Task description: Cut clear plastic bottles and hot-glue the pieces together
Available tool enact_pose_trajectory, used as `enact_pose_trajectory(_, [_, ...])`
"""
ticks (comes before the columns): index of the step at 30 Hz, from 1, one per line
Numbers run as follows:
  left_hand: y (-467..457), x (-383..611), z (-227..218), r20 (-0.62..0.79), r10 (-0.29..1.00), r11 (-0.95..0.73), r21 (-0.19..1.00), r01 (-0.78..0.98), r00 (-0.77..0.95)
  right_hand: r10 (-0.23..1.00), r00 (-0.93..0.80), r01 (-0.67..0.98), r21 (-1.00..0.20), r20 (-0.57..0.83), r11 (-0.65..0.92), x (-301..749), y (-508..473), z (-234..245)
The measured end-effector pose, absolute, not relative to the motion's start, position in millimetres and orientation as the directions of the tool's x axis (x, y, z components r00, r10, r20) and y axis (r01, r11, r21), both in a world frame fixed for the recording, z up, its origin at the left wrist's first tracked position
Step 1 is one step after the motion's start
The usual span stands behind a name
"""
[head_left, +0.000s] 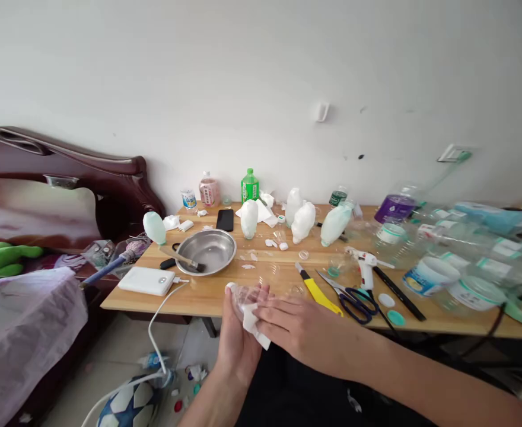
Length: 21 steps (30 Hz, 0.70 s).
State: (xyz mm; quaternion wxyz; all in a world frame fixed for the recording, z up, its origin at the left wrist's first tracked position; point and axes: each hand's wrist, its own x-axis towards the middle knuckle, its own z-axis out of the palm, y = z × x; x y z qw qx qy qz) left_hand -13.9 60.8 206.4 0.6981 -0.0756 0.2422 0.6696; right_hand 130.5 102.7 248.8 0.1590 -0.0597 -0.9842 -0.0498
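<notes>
1. Two hands met at the front edge of the wooden table (203, 296): the left hand (238, 347) gripped a clear plastic bottle (239, 295), and the right hand (293, 327) held a white tissue (252, 325) against it.
2. Just beyond, to the left, a paintbrush (181, 257) leaned into a steel bowl (219, 254).
3. On the right lay a yellow utility knife (322, 295), dark-handled scissors (359, 305) and a white glue gun (366, 274).
4. Nearer the wall, a lumpy white form (304, 223) stood between a black phone (225, 220) and a purple-labelled bottle (395, 207).
</notes>
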Motion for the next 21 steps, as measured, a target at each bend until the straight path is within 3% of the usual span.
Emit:
enact_pose_trajectory(3, [45, -5, 196, -0.439, 0.898, 0.128, 0.318, -0.94, -0.026, 0.045, -0.958, 0.118, 0.245, 0.284, 0.962, 150, 92, 236])
enact_pose_trajectory(7, [26, 5, 185, -0.376, 0.925, 0.14, 0.463, -0.875, -0.052, 0.08, -0.953, 0.201, 0.41, 0.293, 0.89, 166, 68, 204])
enact_pose_trajectory(10, [15, 10, 179, -0.397, 0.918, 0.226, 0.492, -0.841, 0.014, 0.135, -0.947, 0.269, 0.494, 0.29, 0.827, 170, 50, 186])
enact_pose_trajectory(13, [12, 14, 175, -0.442, 0.895, 0.3, 0.492, -0.817, 0.062, 0.157, -0.941, 0.297, 0.505, 0.301, 0.811, 173, 40, 182])
enact_pose_trajectory(18, [18, 13, 173, -0.455, 0.89, 0.211, 0.454, -0.866, -0.022, -0.039, -0.942, 0.12, 0.445, 0.332, 0.888, 176, 41, 189])
enact_pose_trajectory(21, [19, 9, 175, -0.452, 0.892, 0.223, 0.446, -0.867, -0.003, 0.008, -0.935, 0.153, 0.384, 0.354, 0.91, 176, 41, 185])
